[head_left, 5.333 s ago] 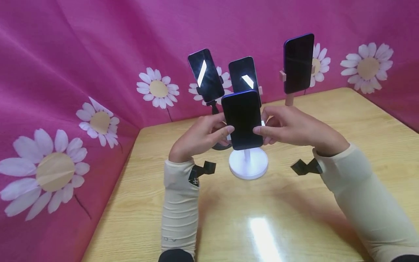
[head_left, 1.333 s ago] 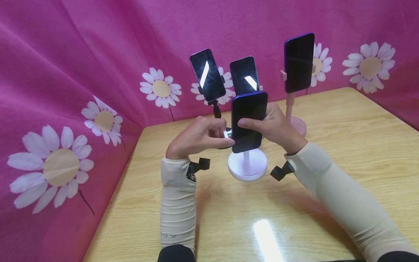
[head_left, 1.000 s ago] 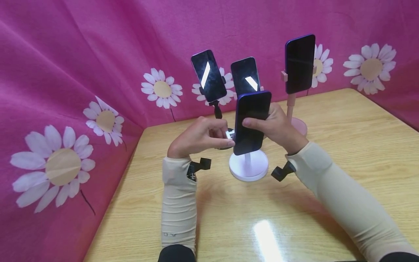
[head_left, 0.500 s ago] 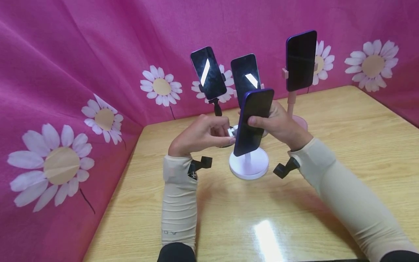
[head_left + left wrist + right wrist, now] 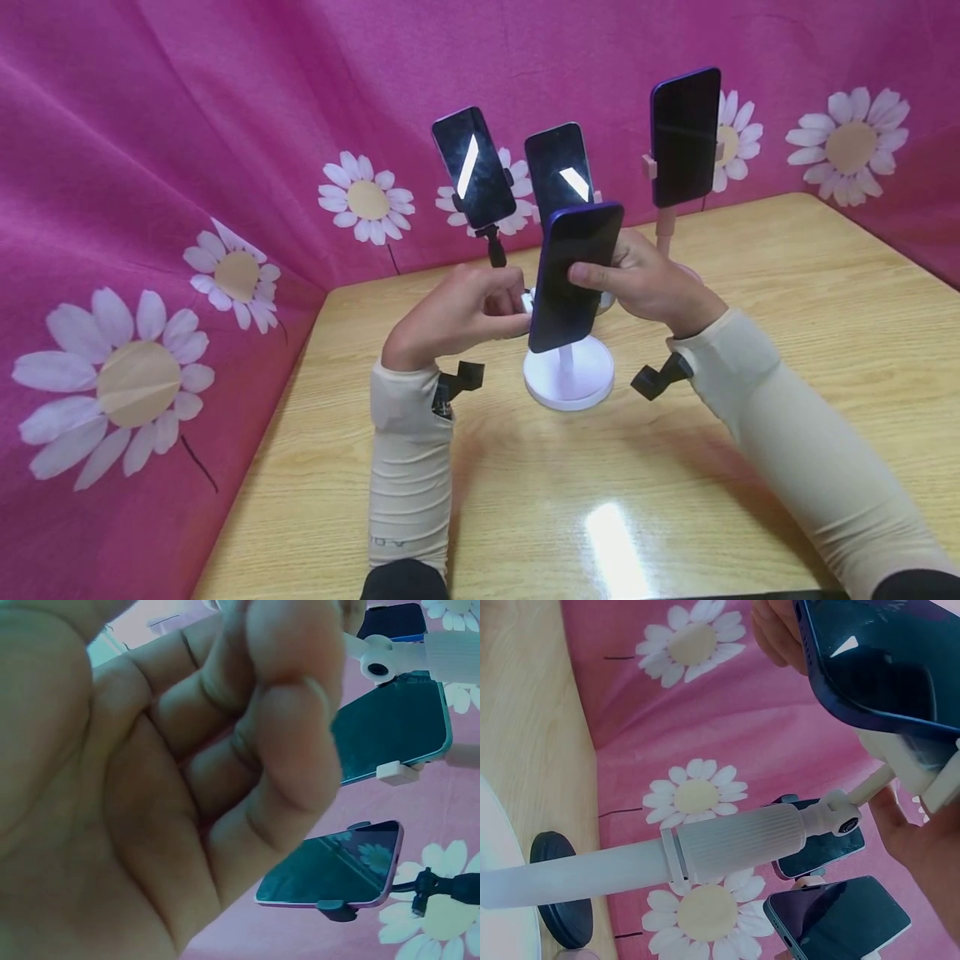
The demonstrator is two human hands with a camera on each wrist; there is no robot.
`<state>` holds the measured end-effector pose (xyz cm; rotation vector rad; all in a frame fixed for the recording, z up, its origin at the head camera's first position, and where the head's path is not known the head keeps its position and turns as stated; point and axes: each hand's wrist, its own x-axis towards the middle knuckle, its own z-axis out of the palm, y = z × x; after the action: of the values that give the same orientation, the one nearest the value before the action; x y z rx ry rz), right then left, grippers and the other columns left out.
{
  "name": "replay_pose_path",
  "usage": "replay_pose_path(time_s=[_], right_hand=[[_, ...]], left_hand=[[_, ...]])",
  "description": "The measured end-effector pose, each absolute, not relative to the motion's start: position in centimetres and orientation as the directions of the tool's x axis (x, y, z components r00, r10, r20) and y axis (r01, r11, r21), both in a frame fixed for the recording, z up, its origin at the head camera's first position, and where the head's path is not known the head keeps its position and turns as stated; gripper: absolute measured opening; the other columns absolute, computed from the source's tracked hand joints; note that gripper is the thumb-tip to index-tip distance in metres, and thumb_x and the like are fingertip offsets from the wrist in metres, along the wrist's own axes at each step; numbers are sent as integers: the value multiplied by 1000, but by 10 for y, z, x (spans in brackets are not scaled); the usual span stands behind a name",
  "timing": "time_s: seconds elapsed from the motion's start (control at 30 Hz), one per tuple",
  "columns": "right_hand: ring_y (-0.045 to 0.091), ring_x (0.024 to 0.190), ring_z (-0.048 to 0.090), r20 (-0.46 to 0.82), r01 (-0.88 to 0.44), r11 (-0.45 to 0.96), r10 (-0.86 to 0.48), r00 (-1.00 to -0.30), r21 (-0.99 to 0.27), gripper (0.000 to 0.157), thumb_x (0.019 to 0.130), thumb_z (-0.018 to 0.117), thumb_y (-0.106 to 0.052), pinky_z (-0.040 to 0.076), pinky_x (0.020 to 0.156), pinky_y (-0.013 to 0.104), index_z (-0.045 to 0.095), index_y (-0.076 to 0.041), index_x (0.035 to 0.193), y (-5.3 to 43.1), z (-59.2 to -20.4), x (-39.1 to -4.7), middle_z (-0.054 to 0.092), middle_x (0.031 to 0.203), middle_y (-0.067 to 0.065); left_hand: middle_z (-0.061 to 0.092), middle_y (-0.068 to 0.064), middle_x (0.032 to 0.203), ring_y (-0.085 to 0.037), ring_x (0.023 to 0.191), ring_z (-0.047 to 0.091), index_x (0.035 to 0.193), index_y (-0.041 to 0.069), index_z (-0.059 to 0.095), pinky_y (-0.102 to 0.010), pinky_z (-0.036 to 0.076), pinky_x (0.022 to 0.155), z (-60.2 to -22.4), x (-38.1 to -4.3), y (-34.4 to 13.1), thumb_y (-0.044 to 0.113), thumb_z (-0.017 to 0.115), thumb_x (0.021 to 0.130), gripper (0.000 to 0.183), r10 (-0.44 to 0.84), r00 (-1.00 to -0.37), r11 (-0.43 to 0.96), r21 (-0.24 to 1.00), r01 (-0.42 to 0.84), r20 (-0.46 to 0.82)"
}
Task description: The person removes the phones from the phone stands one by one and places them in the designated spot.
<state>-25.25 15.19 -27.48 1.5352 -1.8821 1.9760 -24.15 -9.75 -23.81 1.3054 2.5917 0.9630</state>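
My right hand (image 5: 648,279) grips a blue-edged phone (image 5: 585,242), its thumb across the dark screen and the other fingers behind. My left hand (image 5: 472,312) pinches the white clamp (image 5: 527,300) of a phone stand at the phone's left edge. Much of the clamp is hidden behind the phone. The stand's round white base (image 5: 568,379) rests on the table. In the right wrist view, the phone (image 5: 889,664) is close to the white clamp (image 5: 907,761) and its ribbed stem (image 5: 742,840). Curled fingers of the left hand (image 5: 225,750) fill the left wrist view.
Behind are a phone (image 5: 475,167) on a black stand, another phone (image 5: 558,167) partly covered by the held one, and a third phone (image 5: 685,137) on a pink stand (image 5: 664,225). A pink flowered cloth (image 5: 262,100) surrounds the wooden table (image 5: 525,500).
Earlier both hands were at the phone's sides. The right hand has moved across the phone, with its thumb over the screen, and the phone has shifted right and turned. The left hand stays.
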Motion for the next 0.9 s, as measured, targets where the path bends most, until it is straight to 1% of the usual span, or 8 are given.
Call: replay_pose_path(time_s=[0.27,0.43,0.57,0.7,0.8,0.9], right_hand=[[29,89,70,629,-624,-238,-566,-533,-744,18,94,62,-9,57,74,39,65,-10,111,150,-275,-252,69,100,12],[29,90,71,633,-635,-225,-554,-541,-739,20,93,62,-7,57,75,38,67,-12,112,150,-276,-252,71,100,11],[28,91,70,626,-630,-227,-568,-534,-743,22,92,64,-7,57,76,39,66,-12,113,149,-275,-252,70,102,11],[28,98,67,613,-626,-221,-591,-524,-748,31,91,64,-3,56,78,40,62,-11,121,145,-275,-251,67,109,10],[30,104,61,603,-624,-215,-608,-516,-751,42,91,62,1,55,81,43,55,-11,131,141,-275,-251,61,117,11],[33,107,57,594,-623,-207,-619,-513,-754,49,91,60,4,55,82,47,49,-11,136,138,-275,-250,55,122,13]], left_hand=[[62,4,66,-14,59,60,86,15,60,-30,52,61,-235,-237,-98,24,74,86,16,732,-651,487,513,707,201],[62,4,66,-13,59,60,88,15,61,-30,52,62,-234,-237,-98,26,74,86,17,729,-654,498,498,709,202],[62,4,67,-13,59,60,88,14,61,-29,52,62,-234,-236,-97,25,74,86,17,729,-654,496,502,708,203],[64,5,68,-11,61,62,89,14,62,-29,53,63,-234,-237,-97,25,74,86,16,730,-652,492,505,709,203],[64,6,71,-11,63,62,97,14,65,-28,53,65,-235,-238,-97,26,74,86,19,732,-651,488,511,708,203],[65,6,75,-13,65,63,106,14,65,-28,54,67,-235,-239,-96,26,74,86,25,735,-649,480,525,703,198]])
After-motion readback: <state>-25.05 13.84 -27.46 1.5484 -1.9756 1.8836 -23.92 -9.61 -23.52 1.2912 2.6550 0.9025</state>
